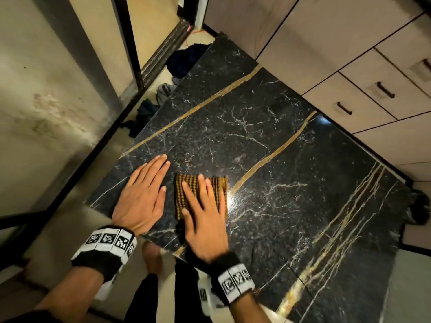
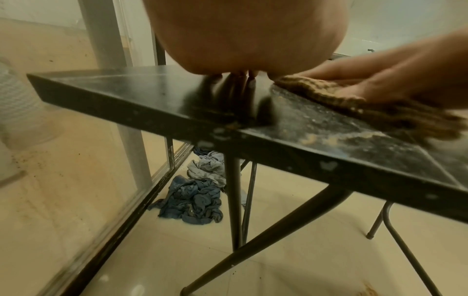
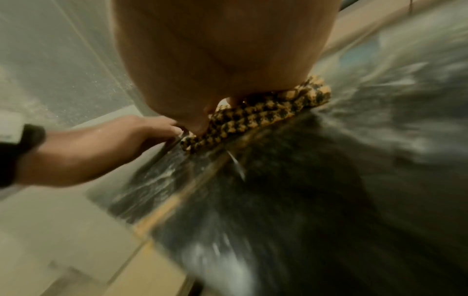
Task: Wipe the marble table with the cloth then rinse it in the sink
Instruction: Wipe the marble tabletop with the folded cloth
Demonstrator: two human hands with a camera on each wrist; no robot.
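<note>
A black marble table [image 1: 268, 141] with gold and white veins fills the middle of the head view. A folded yellow-and-black checked cloth [image 1: 219, 190] lies flat near its front left corner. My right hand [image 1: 205, 213] presses on the cloth with straight, spread fingers. My left hand [image 1: 142, 194] rests flat on the bare marble just left of the cloth, fingers straight. The left wrist view shows the table's edge [image 2: 278, 148], the cloth [image 2: 329, 94] and the right hand [image 2: 405, 80] on it. The right wrist view, blurred, shows the cloth [image 3: 266, 114] under the palm and my left hand [image 3: 101, 148] beside it.
Cabinets with drawers and dark handles [image 1: 384, 89] stand along the table's far right side. A glass panel in a dark frame [image 1: 130, 54] runs on the left. Crumpled blue clothes [image 2: 192, 200] lie on the tiled floor under the table's far end. No sink is in view.
</note>
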